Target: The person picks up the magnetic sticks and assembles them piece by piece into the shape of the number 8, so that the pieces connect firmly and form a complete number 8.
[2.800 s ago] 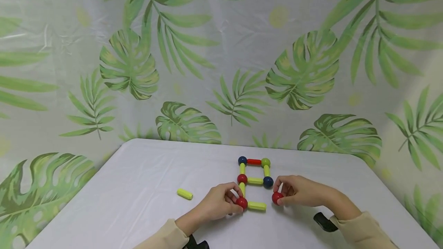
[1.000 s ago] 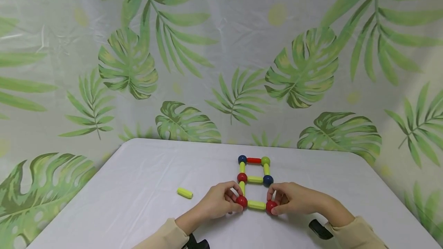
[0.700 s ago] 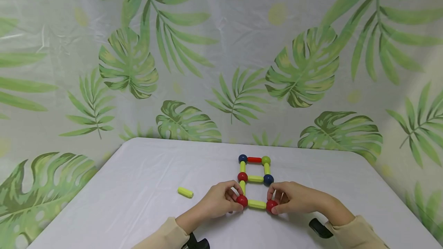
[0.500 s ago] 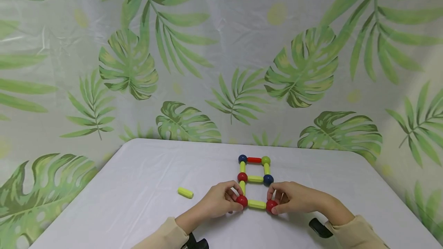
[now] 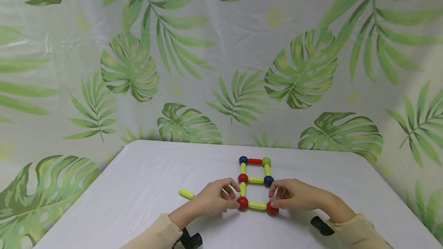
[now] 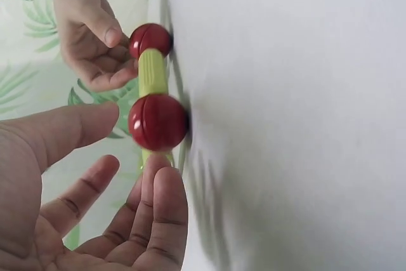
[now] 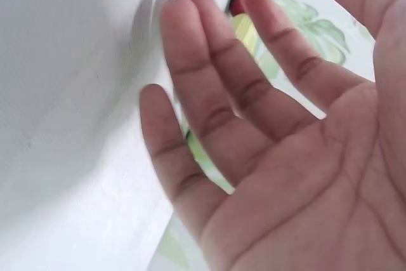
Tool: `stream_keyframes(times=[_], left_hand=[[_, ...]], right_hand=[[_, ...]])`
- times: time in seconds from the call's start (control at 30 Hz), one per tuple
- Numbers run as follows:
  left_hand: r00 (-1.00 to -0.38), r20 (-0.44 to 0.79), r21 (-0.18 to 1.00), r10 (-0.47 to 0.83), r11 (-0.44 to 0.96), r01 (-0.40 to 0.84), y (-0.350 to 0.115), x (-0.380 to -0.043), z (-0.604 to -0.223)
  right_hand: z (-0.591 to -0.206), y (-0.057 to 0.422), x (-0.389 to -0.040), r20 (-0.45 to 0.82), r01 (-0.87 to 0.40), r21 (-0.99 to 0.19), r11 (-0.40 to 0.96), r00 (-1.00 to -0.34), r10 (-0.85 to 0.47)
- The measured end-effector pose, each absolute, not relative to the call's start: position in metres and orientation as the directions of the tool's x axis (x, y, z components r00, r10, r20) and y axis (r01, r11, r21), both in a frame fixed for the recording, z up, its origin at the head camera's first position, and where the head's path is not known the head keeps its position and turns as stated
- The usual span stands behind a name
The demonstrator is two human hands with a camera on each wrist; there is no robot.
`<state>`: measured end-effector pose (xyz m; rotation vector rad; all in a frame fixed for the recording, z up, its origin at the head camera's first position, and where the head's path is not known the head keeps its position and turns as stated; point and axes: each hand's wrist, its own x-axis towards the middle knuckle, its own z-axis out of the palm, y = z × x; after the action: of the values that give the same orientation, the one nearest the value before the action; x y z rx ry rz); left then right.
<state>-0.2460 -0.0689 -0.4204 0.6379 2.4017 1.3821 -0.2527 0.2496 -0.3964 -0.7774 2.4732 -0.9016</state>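
A ball-and-stick figure of magnetic rods and balls lies on the table, two linked squares with the near one lacking a right side. At its near left corner is a red ball; my left hand is beside it, thumb and fingers spread apart. A yellow-green rod joins that ball to another red ball. Close to this second ball is my right hand, partly covering it. In the right wrist view its fingers are loosely extended, with nothing held.
A loose yellow-green rod lies left of the figure, beside my left forearm. Farther back are a blue ball, a red rod and a green ball. A leaf-patterned curtain hangs behind the white table.
My right hand brought the second red ball to the near rod's free end. Both hands, pinching the red balls half a second ago, have now loosened their fingers; the left shifted slightly left.
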Motion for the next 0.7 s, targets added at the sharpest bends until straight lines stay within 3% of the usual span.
stream_keyframes(times=[0.47, 0.7], left_hand=[[-0.845, 0.131, 0.653, 0.519, 0.596, 0.468, -0.122, -0.264, -0.39], [-0.827, 0.099, 0.542, 0.553, 0.667, 0.511, -0.152, -0.273, -0.381]], right_hand=[[-0.397, 0.262, -0.281, -0.019, -0.423, -0.612, 0.668, -0.837, -0.547], [-0.404, 0.259, -0.291, -0.036, -0.389, -0.622, 0.68, -0.853, -0.521]])
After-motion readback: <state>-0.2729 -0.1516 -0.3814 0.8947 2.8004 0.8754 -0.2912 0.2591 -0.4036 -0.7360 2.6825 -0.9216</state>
